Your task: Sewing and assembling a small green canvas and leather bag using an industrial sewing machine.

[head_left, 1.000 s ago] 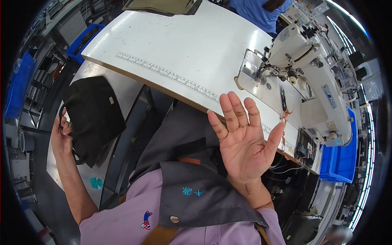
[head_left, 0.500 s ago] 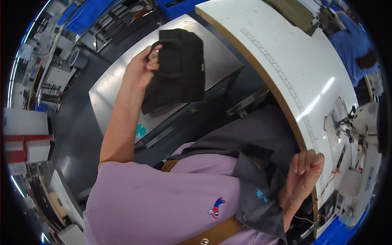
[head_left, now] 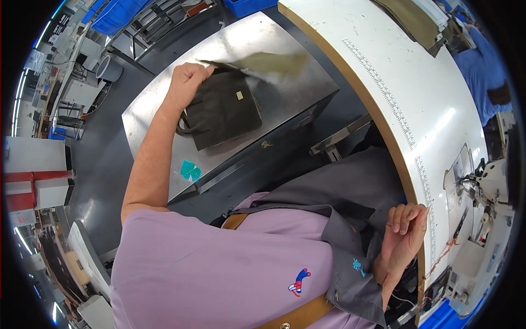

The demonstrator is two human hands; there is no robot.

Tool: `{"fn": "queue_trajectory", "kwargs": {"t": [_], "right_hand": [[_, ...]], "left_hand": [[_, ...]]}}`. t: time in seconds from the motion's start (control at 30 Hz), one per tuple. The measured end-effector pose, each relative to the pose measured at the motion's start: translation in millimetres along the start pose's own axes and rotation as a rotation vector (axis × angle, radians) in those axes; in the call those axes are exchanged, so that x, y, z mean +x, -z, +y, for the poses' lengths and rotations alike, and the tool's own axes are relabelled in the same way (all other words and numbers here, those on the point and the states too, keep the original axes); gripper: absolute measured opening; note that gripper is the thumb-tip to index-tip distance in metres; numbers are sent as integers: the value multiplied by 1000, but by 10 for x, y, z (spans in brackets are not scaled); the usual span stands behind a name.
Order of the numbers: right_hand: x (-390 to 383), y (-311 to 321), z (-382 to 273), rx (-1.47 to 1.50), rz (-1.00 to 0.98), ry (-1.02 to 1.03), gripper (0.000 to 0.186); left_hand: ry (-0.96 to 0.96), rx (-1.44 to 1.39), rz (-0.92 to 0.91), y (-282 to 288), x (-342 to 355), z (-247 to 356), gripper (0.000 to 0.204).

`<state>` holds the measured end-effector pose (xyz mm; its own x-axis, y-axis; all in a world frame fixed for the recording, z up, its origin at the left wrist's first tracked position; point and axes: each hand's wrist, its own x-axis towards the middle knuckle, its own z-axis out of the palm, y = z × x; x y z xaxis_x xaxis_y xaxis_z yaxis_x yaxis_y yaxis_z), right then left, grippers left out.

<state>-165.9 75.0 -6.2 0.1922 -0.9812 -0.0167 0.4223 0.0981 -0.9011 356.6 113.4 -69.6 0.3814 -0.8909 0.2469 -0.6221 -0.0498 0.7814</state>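
Note:
My left hand is closed at the upper edge of an olive fabric piece, which is smeared by motion and stretches out to the right of my fingers. Just below it, a dark fabric bag with a small pale label lies on a metal table; its handle loops out on the left. Whether the olive piece is joined to the bag, I cannot tell. My right hand is raised beside the white table's edge, fingers curled in, with nothing visible in them.
A curved white worktable with a printed ruler runs along the right, carrying a sewing machine and a stack of olive fabric. Turquoise scraps lie on the metal table's near corner. A person in blue is at far right.
The bag my left hand held up by its handle now lies on the metal table, its label facing up. My left hand now grips an olive fabric piece. My right hand stays curled.

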Motion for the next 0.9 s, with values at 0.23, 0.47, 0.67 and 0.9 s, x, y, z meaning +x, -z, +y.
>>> {"fn": "queue_trajectory", "kwargs": {"t": [0.23, 0.47, 0.67, 0.9], "right_hand": [[3, 123, 72, -98, -81, -33, 34], [24, 69, 111, -142, -98, -106, 34], [-39, 113, 155, -151, -69, -110, 36], [-68, 171, 149, -140, -81, -131, 32]], "left_hand": [[-195, 995, -120, 113, -908, -1011, 23], [11, 861, -9, 100, -1210, -1163, 7], [-20, 1141, -256, 153, -1051, -735, 22], [-4, 1178, -195, 93, -1279, -926, 26]]}}
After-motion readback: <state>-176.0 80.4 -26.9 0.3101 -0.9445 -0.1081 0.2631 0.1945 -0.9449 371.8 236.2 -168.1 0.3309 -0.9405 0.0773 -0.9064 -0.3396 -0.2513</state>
